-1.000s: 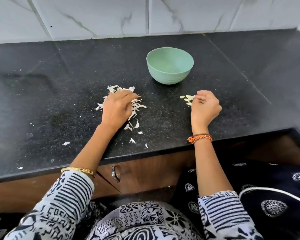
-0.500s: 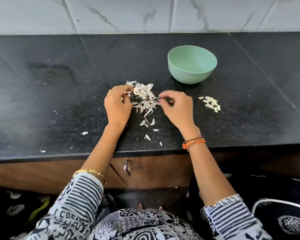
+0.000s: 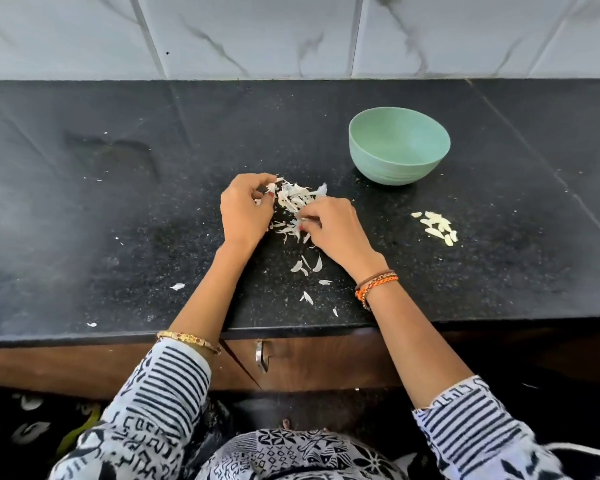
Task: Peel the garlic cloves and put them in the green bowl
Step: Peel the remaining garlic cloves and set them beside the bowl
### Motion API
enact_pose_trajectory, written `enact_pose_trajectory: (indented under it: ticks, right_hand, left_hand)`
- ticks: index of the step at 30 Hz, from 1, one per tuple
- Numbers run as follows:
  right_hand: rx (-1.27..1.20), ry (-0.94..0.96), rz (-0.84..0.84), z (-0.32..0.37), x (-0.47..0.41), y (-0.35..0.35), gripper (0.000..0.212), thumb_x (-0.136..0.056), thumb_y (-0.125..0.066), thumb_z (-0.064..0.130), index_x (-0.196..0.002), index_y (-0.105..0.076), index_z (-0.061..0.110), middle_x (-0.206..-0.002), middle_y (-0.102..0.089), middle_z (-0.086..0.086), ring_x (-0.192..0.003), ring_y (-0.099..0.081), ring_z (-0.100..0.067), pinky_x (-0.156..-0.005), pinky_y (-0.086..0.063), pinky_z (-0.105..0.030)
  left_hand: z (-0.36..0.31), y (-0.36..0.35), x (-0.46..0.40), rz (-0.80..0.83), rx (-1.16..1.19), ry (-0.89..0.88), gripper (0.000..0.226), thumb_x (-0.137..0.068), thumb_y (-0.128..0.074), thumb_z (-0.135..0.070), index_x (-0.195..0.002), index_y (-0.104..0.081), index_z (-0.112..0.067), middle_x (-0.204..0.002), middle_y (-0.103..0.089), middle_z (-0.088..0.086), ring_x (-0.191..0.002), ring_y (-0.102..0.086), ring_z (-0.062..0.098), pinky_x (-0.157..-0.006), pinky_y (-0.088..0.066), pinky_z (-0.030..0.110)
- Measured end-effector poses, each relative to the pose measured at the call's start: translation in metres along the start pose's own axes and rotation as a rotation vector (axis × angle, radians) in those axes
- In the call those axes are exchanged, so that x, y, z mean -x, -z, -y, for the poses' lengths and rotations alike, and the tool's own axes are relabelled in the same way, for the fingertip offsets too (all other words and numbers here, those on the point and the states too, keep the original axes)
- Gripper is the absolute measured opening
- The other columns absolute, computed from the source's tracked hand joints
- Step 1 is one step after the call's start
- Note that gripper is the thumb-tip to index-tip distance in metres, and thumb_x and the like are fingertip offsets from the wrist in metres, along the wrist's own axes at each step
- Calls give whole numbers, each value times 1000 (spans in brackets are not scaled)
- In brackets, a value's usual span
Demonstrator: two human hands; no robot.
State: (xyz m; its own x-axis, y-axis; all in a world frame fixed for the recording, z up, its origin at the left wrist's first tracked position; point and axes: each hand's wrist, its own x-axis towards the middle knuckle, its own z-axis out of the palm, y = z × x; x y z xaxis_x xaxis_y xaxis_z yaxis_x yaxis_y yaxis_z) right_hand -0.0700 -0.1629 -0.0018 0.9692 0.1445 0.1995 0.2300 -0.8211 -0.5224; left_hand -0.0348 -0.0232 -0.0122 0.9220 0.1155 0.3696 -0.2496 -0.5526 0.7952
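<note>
Both hands meet at the pile of garlic skins (image 3: 297,202) mid-counter, left hand (image 3: 245,211) and right hand (image 3: 333,226) with fingers curled, pinching skins; peeled cloves (image 3: 437,226) lie right, near the green bowl (image 3: 399,147) toward the back edge.

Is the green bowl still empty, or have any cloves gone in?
Empty, as far as shows: the green bowl stands upright with a bare inside. The peeled cloves lie on the counter beside it.
</note>
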Motion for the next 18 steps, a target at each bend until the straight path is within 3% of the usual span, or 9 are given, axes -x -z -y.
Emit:
enact_pose_trajectory:
  ticks: [5,7,10,14,18]
  right_hand:
    - [-152,-31,-177,-2,-9,-6,11,-84,-63,6,-88,-73,8,-90,-71,-5,-80,-61,-17,-80,-49,-35]
    - [-126,-24,-242,-4,-10,-9,11,-84,-65,14,-90,-73,9,-94,-70,-6,-83,-60,-19,-78,-47,-31]
    - [-45,-31,-298,-3,-18,-12,15,-88,-60,18,-95,-72,11,-100,-65,-6,-95,-52,-24,-76,-36,-23]
    - [191,-65,-158,1,-34,-7,21,-91,-54,22,-102,-71,15,-99,-64,-7,-99,-45,-26,-74,-36,-27]
    - [184,-86,-82,3,-38,-5,19,-89,-58,24,-101,-71,16,-94,-67,-6,-100,-47,-26,-74,-39,-29]
  left_hand:
    - [13,2,-11,5,-73,-22,27,-82,-54,3,-101,-68,-8,-100,-65,8,-79,-57,19,-74,-44,24]
    - [15,1,-12,7,-119,-60,26,-81,-54,3,-100,-69,-8,-98,-66,10,-85,-58,25,-78,-43,26]
    - [16,-2,-13,22,-200,-125,23,-83,-55,2,-99,-69,-5,-100,-65,11,-95,-53,29,-76,-31,17]
    - [19,-4,-14,29,-232,-154,22,-84,-54,0,-100,-69,-4,-101,-65,11,-98,-50,30,-75,-29,17]
    - [20,-4,-15,36,-208,-173,20,-82,-55,-1,-96,-69,-4,-97,-65,11,-98,-51,31,-74,-33,22]
